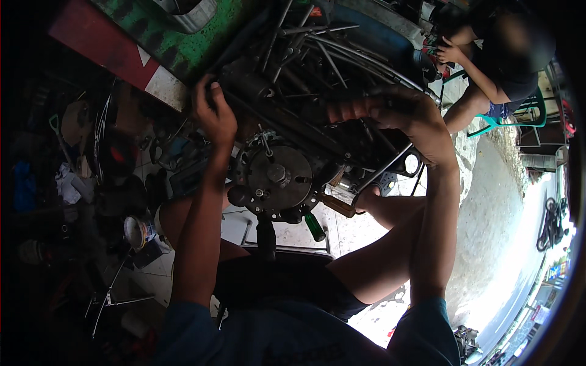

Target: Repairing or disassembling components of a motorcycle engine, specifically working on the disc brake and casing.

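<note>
My left hand (215, 113) is raised above the upper left of a dark round metal plate (287, 183) with a central bolt, its fingers bent, apart and apparently empty. My right hand (397, 116) is curled, fingers together, at a cluttered pile of metal rods and tools (305, 55), gripping something dark that I cannot make out. Around the plate's rim are a green screwdriver handle (314, 226), an amber one (336, 206) and dark knobs. A long dark bar (287, 122) lies between my hands, behind the plate.
A worn green surface (146, 24) and red board (91, 49) stand at upper left. A co-worker (500, 91) sits on a green chair (534, 116) at upper right. A white tub (139, 232), wire stand (110, 299) and dark clutter fill the left. Bright pavement (494, 244) runs at right.
</note>
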Demonstrator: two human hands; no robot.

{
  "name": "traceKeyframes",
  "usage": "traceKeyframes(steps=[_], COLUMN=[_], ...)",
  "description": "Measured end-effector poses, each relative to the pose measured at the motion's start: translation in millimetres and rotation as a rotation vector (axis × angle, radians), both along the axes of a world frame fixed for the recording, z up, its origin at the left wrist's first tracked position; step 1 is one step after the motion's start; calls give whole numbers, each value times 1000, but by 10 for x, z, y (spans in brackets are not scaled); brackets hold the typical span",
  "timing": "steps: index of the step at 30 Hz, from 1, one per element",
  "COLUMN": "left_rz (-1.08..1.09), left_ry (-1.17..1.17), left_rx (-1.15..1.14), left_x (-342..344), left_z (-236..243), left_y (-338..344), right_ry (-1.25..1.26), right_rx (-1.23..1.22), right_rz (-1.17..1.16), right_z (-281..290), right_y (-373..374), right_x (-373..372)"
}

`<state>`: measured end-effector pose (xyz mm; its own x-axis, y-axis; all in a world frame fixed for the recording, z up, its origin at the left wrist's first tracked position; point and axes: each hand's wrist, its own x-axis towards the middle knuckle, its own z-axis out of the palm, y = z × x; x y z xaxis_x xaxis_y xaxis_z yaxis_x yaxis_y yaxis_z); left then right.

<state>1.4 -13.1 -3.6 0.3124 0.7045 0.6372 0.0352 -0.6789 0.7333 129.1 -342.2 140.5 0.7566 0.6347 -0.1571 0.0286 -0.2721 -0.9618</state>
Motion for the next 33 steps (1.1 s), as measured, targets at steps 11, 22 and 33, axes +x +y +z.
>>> traceKeyframes(steps=[11, 22, 33], left_rz=[-36, -40, -29], left_ry=[-22, -50, -20], left_rx=[21, 10, 39], left_x=[-3, 25, 13], left_z=[27, -6, -6], left_y=[18, 11, 34], right_ry=[75, -170, -1231], right_rx=[88, 94, -277], right_rz=[46, -203, -263], right_z=[144, 76, -196], right_y=[23, 5, 132], right_x=[-150, -67, 304])
